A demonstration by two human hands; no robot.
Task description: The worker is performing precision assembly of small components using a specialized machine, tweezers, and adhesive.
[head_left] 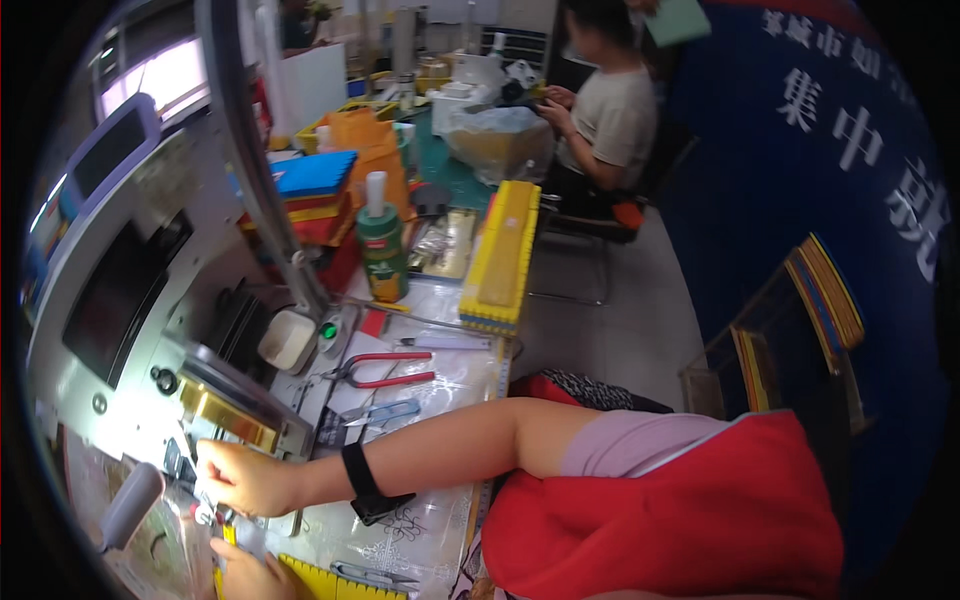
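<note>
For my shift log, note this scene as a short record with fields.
Right hand: curled at the machine, near a bright light; what it holds is unclear
Left hand: at the lower edge, next to a yellow toothed board
Tools: red-handled pliers, blue-handled snips on the worktable
Bottle: green, white top
Co-worker: seated beyond the worktable

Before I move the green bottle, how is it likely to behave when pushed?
The green bottle might tip if pushed near its white top, as it stands tall and narrow. Laid down, its rounded body would probably roll. Its weight is unclear: the contents do not show.
</note>
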